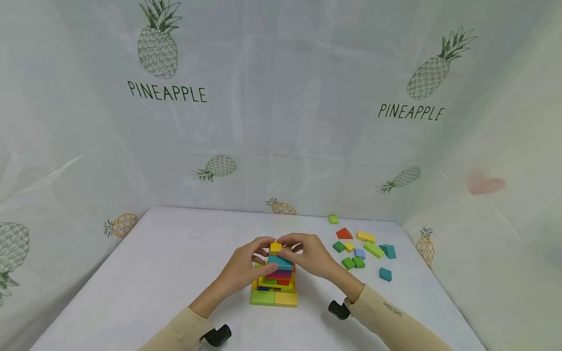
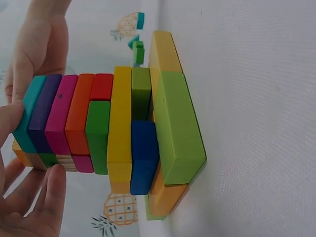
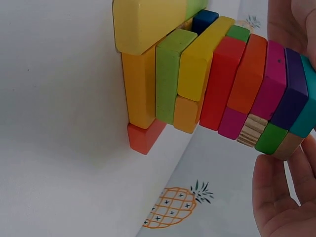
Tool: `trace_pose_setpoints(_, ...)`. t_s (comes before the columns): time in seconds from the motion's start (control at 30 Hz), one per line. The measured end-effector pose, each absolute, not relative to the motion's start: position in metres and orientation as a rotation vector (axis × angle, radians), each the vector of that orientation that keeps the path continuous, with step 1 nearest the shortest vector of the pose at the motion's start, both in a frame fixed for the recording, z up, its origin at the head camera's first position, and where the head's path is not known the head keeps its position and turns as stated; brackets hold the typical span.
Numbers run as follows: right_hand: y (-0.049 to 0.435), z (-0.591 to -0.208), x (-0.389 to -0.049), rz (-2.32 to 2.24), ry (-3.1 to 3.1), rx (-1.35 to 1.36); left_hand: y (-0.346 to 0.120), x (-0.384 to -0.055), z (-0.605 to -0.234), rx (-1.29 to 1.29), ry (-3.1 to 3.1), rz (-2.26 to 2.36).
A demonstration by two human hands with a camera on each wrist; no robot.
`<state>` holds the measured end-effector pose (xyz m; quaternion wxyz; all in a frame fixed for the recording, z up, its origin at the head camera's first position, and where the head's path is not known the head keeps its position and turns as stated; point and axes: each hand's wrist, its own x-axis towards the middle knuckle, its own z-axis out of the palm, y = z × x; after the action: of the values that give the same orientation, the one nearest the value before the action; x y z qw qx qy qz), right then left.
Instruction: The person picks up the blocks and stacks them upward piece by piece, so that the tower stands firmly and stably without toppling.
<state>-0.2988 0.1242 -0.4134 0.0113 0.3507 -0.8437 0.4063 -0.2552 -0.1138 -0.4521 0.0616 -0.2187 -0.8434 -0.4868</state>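
A tower of coloured wooden blocks (image 1: 279, 275) stands on the table, with a square base of light green and yellow blocks (image 2: 177, 128). Its upper layers run through red, orange, magenta and purple to a teal block (image 1: 281, 263). On top sits a small yellow block (image 1: 275, 248). My left hand (image 1: 241, 268) holds the upper tower, its thumb by the teal block and its other fingers at the far side. My right hand (image 1: 311, 254) pinches the yellow block from the right with thumb and forefinger. Its fingers (image 3: 274, 187) also show beyond the tower in the right wrist view.
Right of the tower lie several loose blocks, among them a red triangle (image 1: 344, 233), a yellow block (image 1: 366, 236), a teal triangle (image 1: 388, 251) and a teal block (image 1: 385, 274). A light green block (image 1: 333, 220) lies near the back edge. A pineapple-printed curtain (image 1: 281, 122) hangs behind the table.
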Motion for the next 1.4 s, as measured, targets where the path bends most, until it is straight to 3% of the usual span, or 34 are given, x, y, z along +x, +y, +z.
trace_pose_setpoints(0.27, 0.137, -0.413, -0.301, 1.227, -2.642, 1.037, -0.113, -0.255, -0.450, -0.641, -2.567, -1.464)
trace_pose_setpoints(0.53, 0.191, -0.413, -0.316, 1.078, -2.640, 0.910, -0.111, -0.254, -0.449, -0.614, -2.585, -1.462)
trace_pose_setpoints(0.9, 0.261, -0.451, -0.352, 0.845, -2.793, 0.705, -0.115, -0.254, -0.452, -0.636, -2.573, -1.482)
trace_pose_setpoints(1.4, 0.266, -0.466, -0.375, 0.770, -2.928, 0.572, -0.116, -0.254, -0.454, -0.644, -2.560, -1.499)
